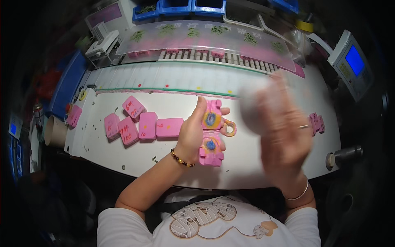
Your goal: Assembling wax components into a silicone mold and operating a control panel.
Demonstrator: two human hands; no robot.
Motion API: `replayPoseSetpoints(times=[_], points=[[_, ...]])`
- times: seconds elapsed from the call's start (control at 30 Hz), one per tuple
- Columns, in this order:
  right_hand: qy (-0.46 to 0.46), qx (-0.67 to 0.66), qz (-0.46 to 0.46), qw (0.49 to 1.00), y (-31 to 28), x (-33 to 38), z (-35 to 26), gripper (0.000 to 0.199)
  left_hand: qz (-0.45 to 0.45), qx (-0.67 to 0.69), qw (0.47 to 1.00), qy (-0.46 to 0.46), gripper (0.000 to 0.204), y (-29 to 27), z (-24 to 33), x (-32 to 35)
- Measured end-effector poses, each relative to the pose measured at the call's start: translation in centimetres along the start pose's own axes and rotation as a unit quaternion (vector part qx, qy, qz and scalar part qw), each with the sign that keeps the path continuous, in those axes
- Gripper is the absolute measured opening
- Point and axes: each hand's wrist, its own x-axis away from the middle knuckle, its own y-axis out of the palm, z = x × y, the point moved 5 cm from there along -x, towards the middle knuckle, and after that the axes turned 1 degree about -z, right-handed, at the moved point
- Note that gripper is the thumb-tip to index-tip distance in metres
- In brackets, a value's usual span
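Note:
A pink block-shaped mould (211, 133) lies opened out across the palm and fingers of my left hand (191, 132). Each of its two parts has a hollow ringed in yellow with blue in the middle. Just beyond my fingertips is a small yellow and pink ring-shaped piece (229, 128); whether it touches the mould I cannot tell. My right hand (286, 136) is raised to the right of the mould and smeared by motion. In its fingers is a whitish rounded thing (255, 105), too blurred to name.
Several pink blocks (147, 126) with red markings stand left of my left hand. Beyond the white table (247, 164) are a roller conveyor (205, 55), a clear sheet with green bits (181, 39) and blue bins (175, 7). A device with a blue screen (353, 59) stands at the right.

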Motion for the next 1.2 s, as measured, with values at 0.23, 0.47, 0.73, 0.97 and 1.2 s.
replayPoseSetpoints(times=[0.23, 0.47, 0.73, 0.97, 1.2], points=[[-0.033, -0.107, -0.148, 0.983, 2.0, 1.2, 0.0, 0.057, 0.039, -0.139, 0.983, 0.113, 0.073, 0.0, 0.5, 0.6], [-0.087, -0.024, -0.062, 0.994, 2.0, 2.4, -3.8, 0.050, -0.004, -0.285, 0.871, 0.401, 0.069, 3.4, 5.5, 4.3], [0.024, -0.084, -0.148, 0.985, 1.5, 1.8, 0.8, 0.058, 0.137, -0.119, 0.929, 0.322, 0.061, -1.8, 4.6, 3.0], [-0.075, 0.036, -0.219, 0.972, 7.4, 6.4, 1.1, 0.054, 0.098, -0.052, 0.960, 0.256, 0.058, -2.4, 3.7, 3.0], [-0.030, -0.067, -0.260, 0.963, 6.4, 4.7, 2.0, 0.058, 0.064, 0.058, 0.985, 0.146, 0.055, -2.9, 1.9, 3.0]])
